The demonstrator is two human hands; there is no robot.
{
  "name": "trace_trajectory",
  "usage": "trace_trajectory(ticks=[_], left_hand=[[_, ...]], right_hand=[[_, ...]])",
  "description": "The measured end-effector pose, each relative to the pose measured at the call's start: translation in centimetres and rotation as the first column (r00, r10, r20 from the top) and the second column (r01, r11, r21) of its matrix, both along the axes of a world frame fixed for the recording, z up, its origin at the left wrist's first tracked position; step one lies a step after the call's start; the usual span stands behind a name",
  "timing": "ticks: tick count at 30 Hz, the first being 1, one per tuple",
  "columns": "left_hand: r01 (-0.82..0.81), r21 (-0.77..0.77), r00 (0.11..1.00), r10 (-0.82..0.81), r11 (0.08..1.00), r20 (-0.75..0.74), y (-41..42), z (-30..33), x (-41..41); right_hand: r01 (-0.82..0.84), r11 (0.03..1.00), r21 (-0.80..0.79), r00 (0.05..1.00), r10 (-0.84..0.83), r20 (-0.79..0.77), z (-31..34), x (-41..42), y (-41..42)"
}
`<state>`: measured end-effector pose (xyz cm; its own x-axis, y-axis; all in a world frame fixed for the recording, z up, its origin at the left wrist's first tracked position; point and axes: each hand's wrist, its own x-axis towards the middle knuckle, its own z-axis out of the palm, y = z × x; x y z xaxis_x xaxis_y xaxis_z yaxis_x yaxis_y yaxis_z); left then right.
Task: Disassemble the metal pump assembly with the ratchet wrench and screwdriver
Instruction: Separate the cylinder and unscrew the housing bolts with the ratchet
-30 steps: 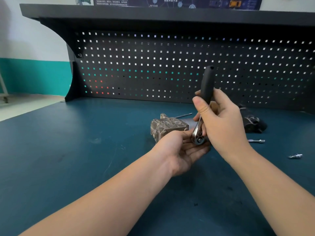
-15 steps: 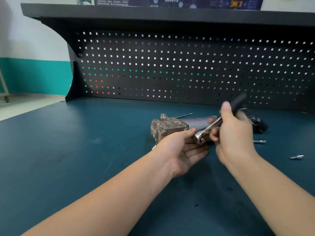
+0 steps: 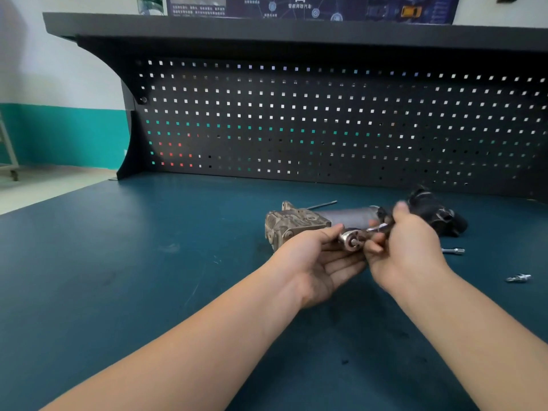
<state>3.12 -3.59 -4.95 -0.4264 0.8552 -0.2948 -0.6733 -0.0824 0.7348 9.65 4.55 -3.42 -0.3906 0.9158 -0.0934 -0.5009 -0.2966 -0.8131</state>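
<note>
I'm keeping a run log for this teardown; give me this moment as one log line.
phase: wrench prep | right hand: grips ratchet wrench | left hand: fingers at wrench head | pump assembly: on bench, untouched

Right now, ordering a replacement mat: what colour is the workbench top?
Dark teal workbench top, plain; the head view shows it.

Ratchet wrench (image 3: 360, 235) held before grey pump assembly (image 3: 299, 222).

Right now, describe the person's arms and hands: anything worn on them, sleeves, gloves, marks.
Both forearms are bare up to the frame's edge: no sleeves in view. The left hand and right hand wear no gloves, and no watch, ring or bracelet shows on wrists or fingers. No markings are visible. The right hand's outline is slightly blurred.
</note>
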Motion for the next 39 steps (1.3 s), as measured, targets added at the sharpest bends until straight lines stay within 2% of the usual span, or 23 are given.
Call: trace_trajectory(ticks=[1, 3, 5, 7, 8, 10, 11, 12, 13, 15, 16, 18, 20, 21, 22, 24, 26, 28, 30, 32, 34, 36, 39], left_hand=[[0.008, -0.009, 1.000, -0.008, 1.000, -0.012, 0.0, -0.1, 0.0], [0.009, -0.026, 1.000, -0.010, 1.000, -0.027, 0.1, -0.3, 0.1], [-0.002, -0.030, 1.000, 0.002, 1.000, -0.022, 0.2, -0.4, 0.2], [-0.003, -0.031, 1.000, 0.002, 1.000, -0.020, 0.1, -0.5, 0.3], [0.005, -0.030, 1.000, -0.006, 1.000, -0.018, 0.1, -0.5, 0.3], [0.028, -0.020, 1.000, -0.028, 0.999, -0.004, -0.1, -0.4, 0.4], [0.033, -0.012, 0.999, -0.033, 0.999, 0.012, -0.2, -0.3, 0.3], [0.030, -0.007, 0.999, -0.029, 1.000, 0.030, -0.3, -0.3, 0.3], [0.020, -0.005, 0.999, -0.020, 1.000, 0.041, -0.3, -0.3, 0.2], [0.003, -0.001, 0.999, -0.003, 1.000, 0.038, -0.3, -0.3, 0.1], [-0.002, 0.002, 1.000, 0.002, 1.000, 0.031, -0.3, -0.3, 0.1], [-0.013, 0.005, 1.000, 0.012, 1.000, 0.019, -0.2, -0.2, 0.0], [-0.023, 0.011, 0.999, 0.023, 1.000, 0.025, -0.1, -0.1, 0.1], [-0.028, 0.013, 0.999, 0.027, 1.000, 0.034, -0.1, -0.1, 0.1], [-0.031, 0.015, 0.999, 0.030, 0.999, 0.041, -0.1, -0.1, 0.1], [-0.031, 0.020, 0.998, 0.030, 0.999, 0.052, -0.1, -0.2, 0.1], [-0.025, 0.026, 0.998, 0.024, 0.999, 0.063, 0.0, -0.2, 0.2], [-0.016, 0.022, 0.998, 0.015, 1.000, 0.058, 0.1, -0.4, 0.2], [-0.004, 0.010, 0.999, 0.004, 1.000, 0.040, 0.1, -0.5, 0.2], [0.009, -0.002, 0.999, -0.009, 1.000, 0.034, -0.1, -0.5, 0.1], [0.018, -0.011, 0.999, -0.018, 1.000, 0.029, -0.2, -0.5, 0.0], [0.005, -0.006, 1.000, -0.005, 1.000, 0.027, -0.2, -0.5, 0.0], [-0.016, 0.012, 1.000, 0.015, 1.000, 0.010, -0.1, -0.5, 0.0]], right_hand=[[-0.019, 0.991, -0.131, 1.000, 0.017, -0.013, -0.3, 0.1, 0.2], [-0.040, 0.979, -0.200, 0.999, 0.037, -0.020, -0.9, -0.1, 0.3], [-0.013, 0.997, -0.080, 1.000, 0.014, 0.012, -0.9, -0.3, 0.4], [0.046, 0.972, 0.231, 0.997, -0.060, 0.055, -0.3, -0.2, 0.4], [0.049, 0.896, 0.442, 0.991, -0.100, 0.093, 0.0, -0.1, 0.3], [-0.026, 0.619, 0.785, 0.969, -0.176, 0.171, 0.3, 0.2, -0.3], [-0.071, 0.490, 0.869, 0.960, -0.204, 0.193, 0.4, 0.3, -0.6], [-0.104, 0.408, 0.907, 0.952, -0.224, 0.210, 0.4, 0.4, -0.8], [-0.121, 0.373, 0.920, 0.948, -0.232, 0.218, 0.5, 0.4, -1.0], [-0.121, 0.397, 0.910, 0.951, -0.215, 0.221, 0.6, 0.6, -1.3], [-0.107, 0.450, 0.887, 0.957, -0.195, 0.214, 0.6, 0.6, -1.3], [-0.049, 0.650, 0.759, 0.979, -0.118, 0.165, 0.6, 0.5, -1.3], [-0.005, 0.877, 0.480, 0.999, -0.021, 0.050, 0.6, 0.4, -1.3], [-0.002, 0.948, 0.318, 1.000, 0.003, -0.005, 0.6, 0.4, -1.3], [-0.005, 0.986, 0.168, 0.999, 0.011, -0.034, 0.5, 0.4, -1.2], [-0.008, 0.999, -0.049, 0.999, 0.006, -0.033, 0.4, 0.6, -1.1], [-0.002, 0.993, -0.117, 1.000, 0.002, -0.002, 0.1, 0.6, -0.8], [0.025, 0.999, -0.027, 0.999, -0.024, 0.049, -0.1, 0.5, -0.7], [0.056, 0.968, 0.246, 0.993, -0.080, 0.089, 0.0, 0.4, -0.6], [0.026, 0.821, 0.570, 0.984, -0.120, 0.129, 0.3, 0.4, -0.7], [-0.048, 0.637, 0.770, 0.967, -0.164, 0.196, 0.7, 0.6, -0.7], [-0.094, 0.539, 0.837, 0.957, -0.184, 0.226, 1.0, 0.8, -0.8], [-0.093, 0.501, 0.860, 0.948, -0.221, 0.231, 1.0, 0.9, -0.8]])
